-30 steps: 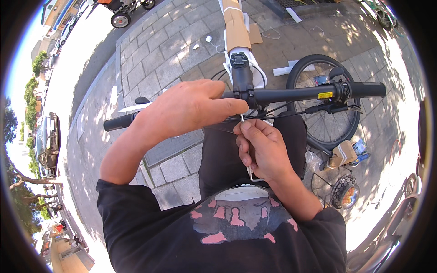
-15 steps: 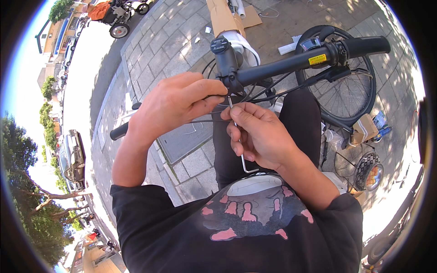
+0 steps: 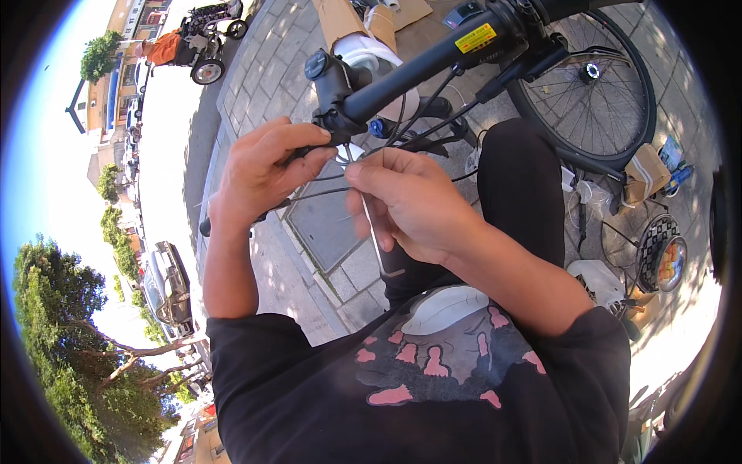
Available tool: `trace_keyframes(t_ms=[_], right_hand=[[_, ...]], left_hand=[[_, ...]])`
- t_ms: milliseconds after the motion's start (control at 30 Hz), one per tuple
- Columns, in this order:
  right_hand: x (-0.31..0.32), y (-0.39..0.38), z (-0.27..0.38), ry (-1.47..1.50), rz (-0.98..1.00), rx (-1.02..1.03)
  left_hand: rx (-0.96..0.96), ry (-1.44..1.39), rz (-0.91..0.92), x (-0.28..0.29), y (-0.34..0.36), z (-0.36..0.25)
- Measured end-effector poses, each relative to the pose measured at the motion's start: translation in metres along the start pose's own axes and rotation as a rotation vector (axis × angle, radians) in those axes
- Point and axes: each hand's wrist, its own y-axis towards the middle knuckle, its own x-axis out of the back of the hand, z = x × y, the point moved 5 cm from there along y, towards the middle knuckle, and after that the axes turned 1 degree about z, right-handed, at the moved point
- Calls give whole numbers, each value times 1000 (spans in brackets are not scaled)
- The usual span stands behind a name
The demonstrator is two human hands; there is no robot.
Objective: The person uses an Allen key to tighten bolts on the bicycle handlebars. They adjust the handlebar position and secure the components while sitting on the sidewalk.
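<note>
My left hand (image 3: 263, 166) is closed at the stem clamp (image 3: 340, 116) of a black bicycle handlebar (image 3: 410, 77), thumb and forefinger pressed beside the clamp's lower bolt area. The stem (image 3: 325, 83) rises just above those fingers. My right hand (image 3: 406, 201) pinches a long silver L-shaped hex key (image 3: 375, 241), its upper end at the clamp's underside, its bent short arm hanging below the hand. Black cables (image 3: 437, 116) loop behind both hands. The bar carries a yellow label (image 3: 474, 38). Whether the key's tip sits inside a bolt is too small to tell.
A spoked wheel (image 3: 568, 108), a cardboard box (image 3: 645, 170), blue packets (image 3: 676, 182) and a round checkered object (image 3: 657, 259) lie on paving at right. Cardboard wrapping (image 3: 332, 23) covers parts beyond the stem. My knee (image 3: 518, 162) is beside the bar. A three-wheeled vehicle (image 3: 201, 50) stands upper left.
The handlebar and stem have shifted up and left in view, its right side tilting higher. Both hands moved left with them, the key still held at the clamp.
</note>
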Motion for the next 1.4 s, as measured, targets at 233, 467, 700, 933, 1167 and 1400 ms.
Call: trace_keyframes(t_ms=[233, 467, 700, 933, 1167, 1400], right_hand=[[-11, 6, -10, 96, 69, 60], [-10, 10, -21, 94, 148, 59], [-12, 8, -20, 91, 218, 98], [-16, 12, -26, 163, 224, 102], [-25, 15, -25, 166, 209, 59], [-34, 26, -32, 201, 171, 80]], left_hand=[[23, 51, -37, 3, -12, 13], [-71, 25, -37, 2, -25, 27], [-61, 28, -3, 7, -34, 29], [-2, 5, 4, 3, -39, 22], [54, -15, 43, 1, -45, 29], [34, -23, -108, 1, -46, 32]])
